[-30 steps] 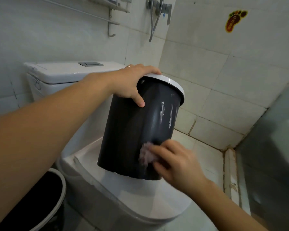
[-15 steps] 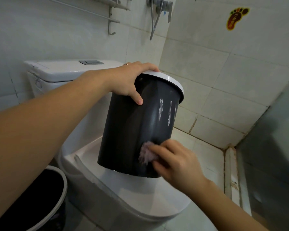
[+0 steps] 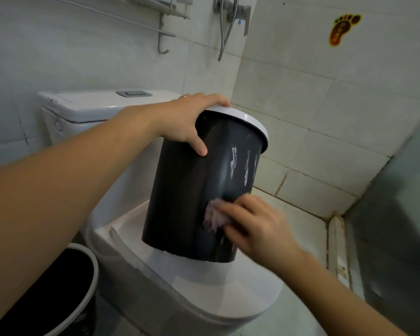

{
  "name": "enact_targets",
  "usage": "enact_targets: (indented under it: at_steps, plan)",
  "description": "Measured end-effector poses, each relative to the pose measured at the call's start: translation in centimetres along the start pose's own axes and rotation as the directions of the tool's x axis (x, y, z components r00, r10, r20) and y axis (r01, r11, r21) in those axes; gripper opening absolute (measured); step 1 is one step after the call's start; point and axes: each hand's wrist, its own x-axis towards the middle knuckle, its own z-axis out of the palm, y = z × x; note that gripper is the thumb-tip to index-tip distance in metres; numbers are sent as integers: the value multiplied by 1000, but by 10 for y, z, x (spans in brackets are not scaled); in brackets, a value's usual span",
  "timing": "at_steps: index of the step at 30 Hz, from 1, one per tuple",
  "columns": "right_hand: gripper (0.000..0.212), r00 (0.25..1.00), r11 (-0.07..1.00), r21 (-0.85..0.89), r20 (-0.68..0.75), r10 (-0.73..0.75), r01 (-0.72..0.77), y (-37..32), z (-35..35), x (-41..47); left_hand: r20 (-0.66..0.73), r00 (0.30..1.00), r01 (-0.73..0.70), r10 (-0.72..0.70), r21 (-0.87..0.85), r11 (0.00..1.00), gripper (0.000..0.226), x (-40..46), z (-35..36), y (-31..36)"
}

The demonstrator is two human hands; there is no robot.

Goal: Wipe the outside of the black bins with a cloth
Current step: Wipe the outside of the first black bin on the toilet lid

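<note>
black bin [image 3: 192, 190] tilted on the closed toilet lid [image 3: 228, 287], cloth against its side

left hand [image 3: 187, 120] grips the bin's white rim, thumb curled down the wall; right hand [image 3: 257, 226] clasps a small pale cloth [image 3: 214, 218] against the lower side.

Tilted black bin [image 3: 187, 197] (white-rimmed, streaked) on toilet lid; pinkish cloth [image 3: 214, 218] against its side

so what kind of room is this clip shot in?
A small tiled bathroom, most likely in a home. A white ceramic toilet with a flush-button cistern sits against the wall, a metal shower valve with hanging hose is mounted above it, and pale wall tiles cover the corner.
</note>
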Motion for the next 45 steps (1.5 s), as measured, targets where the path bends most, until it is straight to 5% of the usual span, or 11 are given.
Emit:
enact_targets:
  at_steps: [7, 14, 24, 30, 38, 45]
  plan:
    - [28, 944, 952, -4, -134, 302, -305, 25, -16, 58, -2, 1000, -21, 21, 19, 1000, 105, -1, 1, 9]
    - [28, 990, 992, 11, -59, 125, -124, 16, -14, 28, 5, 1000, -25, 25, 56, 998, 107, -3, 1, 13]
    - [25, 882, 910, 26, -239, 407, -413, 39, -23, 85, 6, 999, -43, 43, 83, 996, 107, -5, 2, 19]
    - [29, 941, 962, 15, -203, 270, -273, 24, -17, 77, 1, 999, -42, 42, 64, 997, 106, -5, 2, 18]
    - [22, 883, 913, 17, -250, 398, -407, 52, -24, 72, 1, 999, -48, 48, 54, 997, 105, -7, 2, 18]
    - [27, 923, 941, 67, -188, 337, -330, 38, -22, 64, 16, 999, -40, 40, 42, 998, 104, -5, 0, 17]
